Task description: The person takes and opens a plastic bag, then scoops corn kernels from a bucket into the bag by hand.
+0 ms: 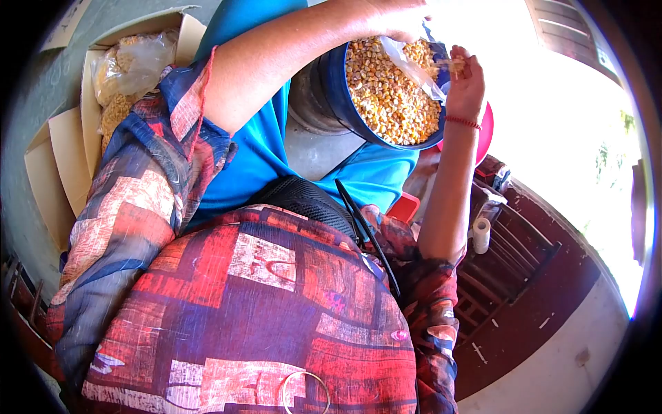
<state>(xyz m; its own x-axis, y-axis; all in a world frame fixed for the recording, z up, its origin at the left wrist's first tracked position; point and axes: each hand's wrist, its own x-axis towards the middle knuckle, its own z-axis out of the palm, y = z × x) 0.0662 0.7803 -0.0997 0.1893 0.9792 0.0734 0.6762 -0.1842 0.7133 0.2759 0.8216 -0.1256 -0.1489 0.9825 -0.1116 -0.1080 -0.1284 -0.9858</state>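
Note:
A blue bucket (336,90) full of yellow and orange corn kernels (386,96) stands in front of me, tilted in the view. Above its upper edge, my left hand (403,19) is closed on a clear plastic bag (414,67), its fingertips partly lost in glare. The bag hangs down over the kernels. To the right of the bag, my right hand (467,83), with a red cord at the wrist, has its fingers curled around some kernels, blurred at the fingertips beside the bag.
At upper left, an open cardboard box (89,103) holds filled plastic bags (131,69). A pink-red container (486,131) sits behind my right wrist, and a red tray (404,207) lies below the bucket. A white roll (481,236) is near a dark rack (510,255).

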